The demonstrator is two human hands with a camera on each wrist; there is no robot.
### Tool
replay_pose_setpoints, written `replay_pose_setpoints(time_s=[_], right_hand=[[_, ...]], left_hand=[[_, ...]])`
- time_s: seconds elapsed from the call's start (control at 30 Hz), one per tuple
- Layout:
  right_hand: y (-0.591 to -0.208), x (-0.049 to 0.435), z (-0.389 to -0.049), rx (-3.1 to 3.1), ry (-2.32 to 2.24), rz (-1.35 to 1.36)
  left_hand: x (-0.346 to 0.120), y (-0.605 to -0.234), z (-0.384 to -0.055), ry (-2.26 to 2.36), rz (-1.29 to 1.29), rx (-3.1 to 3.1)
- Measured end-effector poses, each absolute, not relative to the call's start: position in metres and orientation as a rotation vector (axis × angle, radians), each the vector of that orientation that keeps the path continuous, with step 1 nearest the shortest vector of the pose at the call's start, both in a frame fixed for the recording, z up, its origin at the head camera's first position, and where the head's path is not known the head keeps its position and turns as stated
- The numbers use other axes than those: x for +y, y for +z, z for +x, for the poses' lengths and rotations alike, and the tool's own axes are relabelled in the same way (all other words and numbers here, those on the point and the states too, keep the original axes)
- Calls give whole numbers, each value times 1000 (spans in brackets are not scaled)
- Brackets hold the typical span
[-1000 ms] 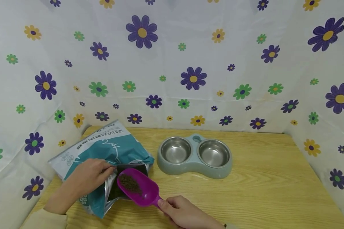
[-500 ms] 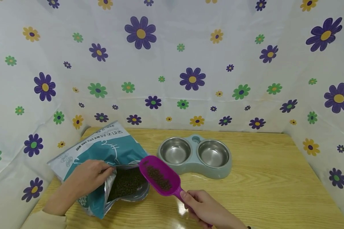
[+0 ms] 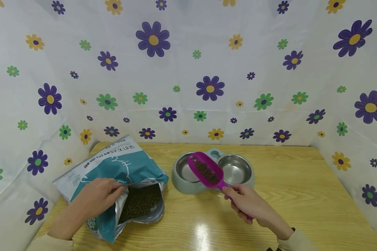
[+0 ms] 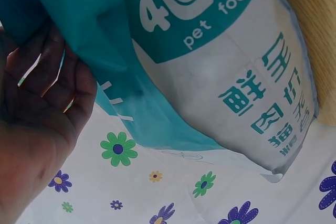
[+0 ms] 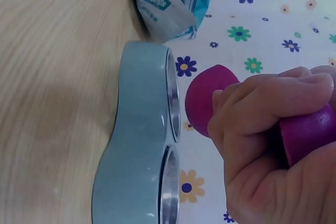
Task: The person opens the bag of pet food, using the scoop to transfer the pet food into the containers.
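Observation:
My left hand (image 3: 92, 198) pinches the opening edge of a teal and white pet food bag (image 3: 111, 169) lying on its side. Brown kibble (image 3: 141, 204) shows inside its gaping mouth. In the left wrist view, the fingers (image 4: 50, 74) bend behind the teal film. My right hand (image 3: 252, 205) grips the handle of a magenta scoop (image 3: 219, 173), which carries a small heap of kibble. The scoop is above a grey-blue double pet bowl (image 3: 188, 188), overlapping its left steel dish (image 3: 183, 170) in the head view. The right steel dish (image 3: 237, 169) holds nothing.
The wooden table (image 3: 295, 195) runs back to a white flower-print cloth (image 3: 182, 69), which also rises along both sides. In the right wrist view, the bowl's outer wall (image 5: 139, 129) stands between the table surface and the scoop.
My right hand has carried the loaded scoop out of the bag's mouth, rightward and away from me, to above the double bowl. My left hand stays on the bag's edge.

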State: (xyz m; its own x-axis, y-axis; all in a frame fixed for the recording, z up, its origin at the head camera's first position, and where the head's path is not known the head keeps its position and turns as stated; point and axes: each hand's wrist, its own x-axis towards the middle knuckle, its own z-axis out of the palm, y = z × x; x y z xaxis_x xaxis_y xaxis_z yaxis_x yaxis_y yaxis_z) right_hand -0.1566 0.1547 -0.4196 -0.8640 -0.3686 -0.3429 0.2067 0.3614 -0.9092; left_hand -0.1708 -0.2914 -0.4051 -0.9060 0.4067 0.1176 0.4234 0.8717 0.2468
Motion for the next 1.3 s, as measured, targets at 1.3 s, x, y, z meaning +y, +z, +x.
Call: replay_pose_setpoints(time_s=[1.3], right_hand=[[-374,125,-225,2588,-778,-433]], left_hand=[[-293,-409,-170,-418,-675,-2936]])
